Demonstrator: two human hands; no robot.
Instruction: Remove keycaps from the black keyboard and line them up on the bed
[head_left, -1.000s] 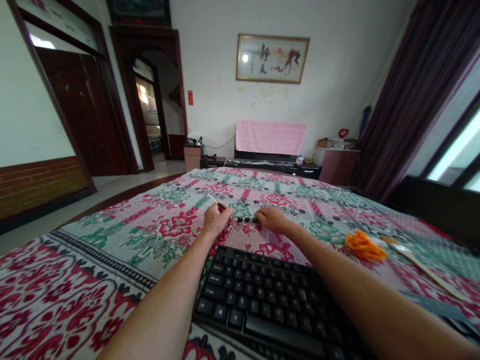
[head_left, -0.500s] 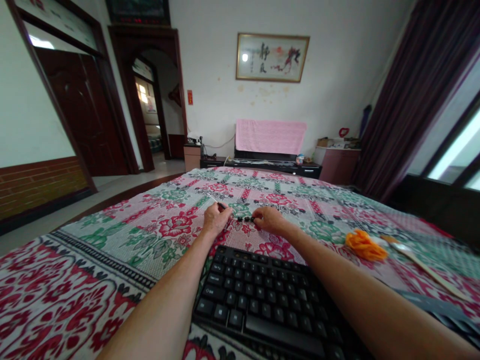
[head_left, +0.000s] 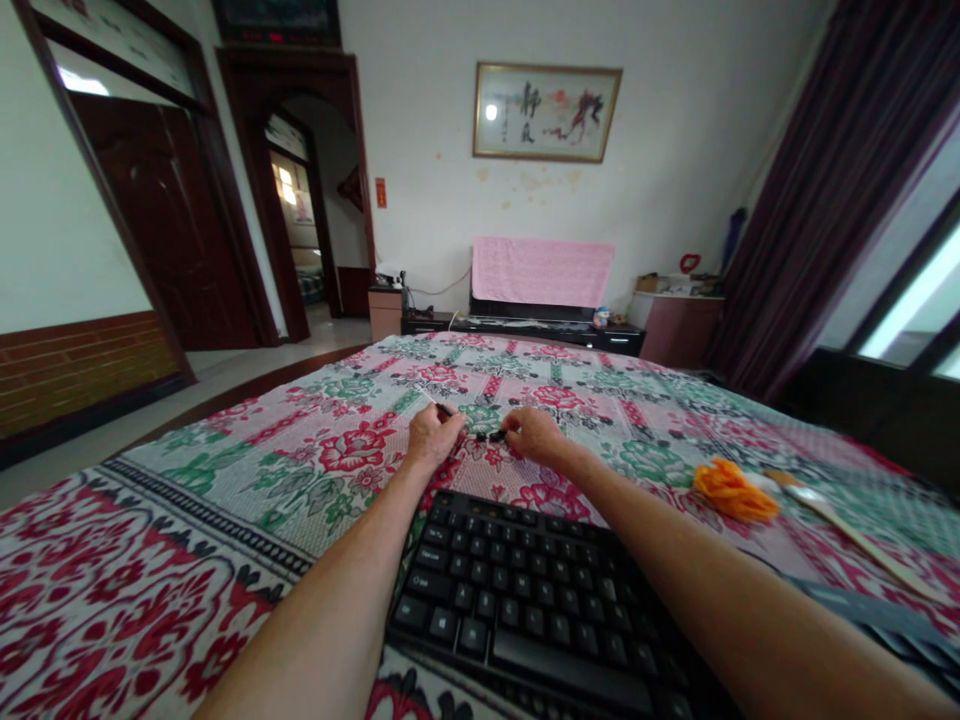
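Both my arms reach out over a black keyboard [head_left: 525, 610] lying on a floral cloth [head_left: 300, 470]. My left hand [head_left: 433, 436] is closed round a thin light stick with a dark tip [head_left: 439, 405] that pokes out past the knuckles. My right hand [head_left: 531, 436] is closed in a pinch at the right end of a short row of small black pieces [head_left: 489, 435] lying on the cloth between the two hands. What these pieces are is too small to make out.
An orange crumpled thing [head_left: 731, 490] and a long pale flat tool [head_left: 840, 530] lie on the cloth at the right. Beyond the cloth stand a low dark cabinet under a pink towel [head_left: 541, 272], a doorway [head_left: 311, 230] at the left and dark curtains [head_left: 817, 190] at the right.
My right hand has slid left toward my left hand, and the visible row of black pieces between them has grown shorter. My left hand has stayed in place.
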